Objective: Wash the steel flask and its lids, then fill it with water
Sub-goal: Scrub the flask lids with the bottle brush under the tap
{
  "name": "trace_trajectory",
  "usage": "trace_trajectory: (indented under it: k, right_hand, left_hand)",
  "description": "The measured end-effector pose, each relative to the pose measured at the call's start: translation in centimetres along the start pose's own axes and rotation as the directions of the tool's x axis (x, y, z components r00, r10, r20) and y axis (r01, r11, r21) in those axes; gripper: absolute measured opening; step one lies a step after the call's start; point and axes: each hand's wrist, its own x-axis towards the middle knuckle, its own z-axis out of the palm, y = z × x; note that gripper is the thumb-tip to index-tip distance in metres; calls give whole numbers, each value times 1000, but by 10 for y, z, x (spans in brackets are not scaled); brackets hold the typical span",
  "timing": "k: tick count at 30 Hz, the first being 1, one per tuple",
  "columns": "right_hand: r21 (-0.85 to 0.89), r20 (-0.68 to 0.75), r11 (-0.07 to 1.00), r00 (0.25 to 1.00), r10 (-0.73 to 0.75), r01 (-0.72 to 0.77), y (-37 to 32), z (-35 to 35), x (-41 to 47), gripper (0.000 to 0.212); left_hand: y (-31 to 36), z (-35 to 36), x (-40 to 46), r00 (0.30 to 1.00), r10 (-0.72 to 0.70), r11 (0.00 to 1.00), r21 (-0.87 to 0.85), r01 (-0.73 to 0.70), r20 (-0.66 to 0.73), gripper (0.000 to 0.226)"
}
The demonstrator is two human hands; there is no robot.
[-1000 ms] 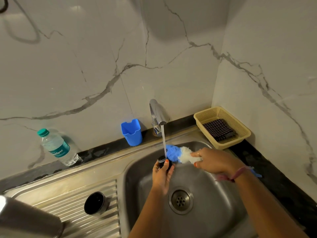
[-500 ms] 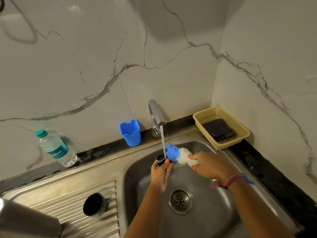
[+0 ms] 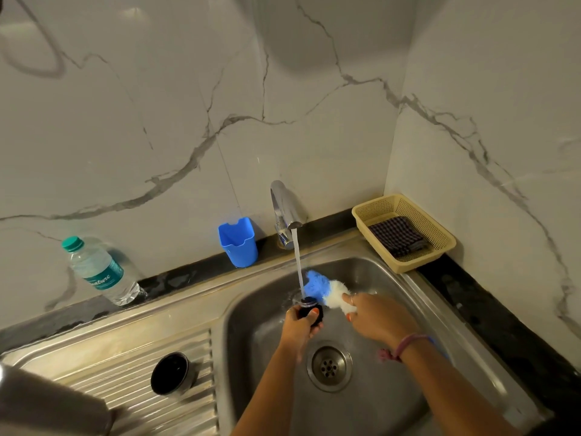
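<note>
Head view: left hand [image 3: 298, 325] grips a dark lid [image 3: 310, 309] under the tap stream [image 3: 298, 262] for rinsing. Right hand [image 3: 377, 316], just beside it, clasps the brush [image 3: 323, 289], bristles toward the lid. Second lid [image 3: 171, 374] and flask [image 3: 47, 401] wait left of both hands.

Home kitchen, as I view it: steel sink [image 3: 471, 357] with ribbed drainboard [image 3: 125, 372], running tap [image 3: 284, 206], marble-look wall tiles [image 3: 157, 121], dark worktop [image 3: 490, 309], cloth basket [image 3: 440, 247].
</note>
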Motion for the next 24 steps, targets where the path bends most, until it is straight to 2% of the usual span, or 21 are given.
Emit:
trace_trajectory:
  k: [4, 6, 13, 18, 24]
  right_hand:
    - [-90, -13, 995, 999, -34, 33, -3, 0, -5, 42]
    - [-114, -72, 992, 995, -69, 61, -6, 2, -11, 45]
    - [-209, -195, 977, 976, -93, 51, -14, 8, -21, 43]
    - [-210, -149, 977, 986, -76, 43, -28, 10, -21, 39]
    - [-237, -164, 970, 981, -101, 60, -38, 13, -18, 44]
  left_hand:
    - [3, -1, 5, 999, 52, 980, 190, -53, 10, 22]
    - [8, -3, 11, 998, 66, 954, 294, -63, 2, 26]
    - [23, -5, 19, 999, 34, 759, 651, -15, -17, 26]
    - [19, -4, 22, 996, 81, 697, 716, -40, -23, 34]
    - [22, -3, 18, 995, 98, 709, 702, -62, -11, 18]
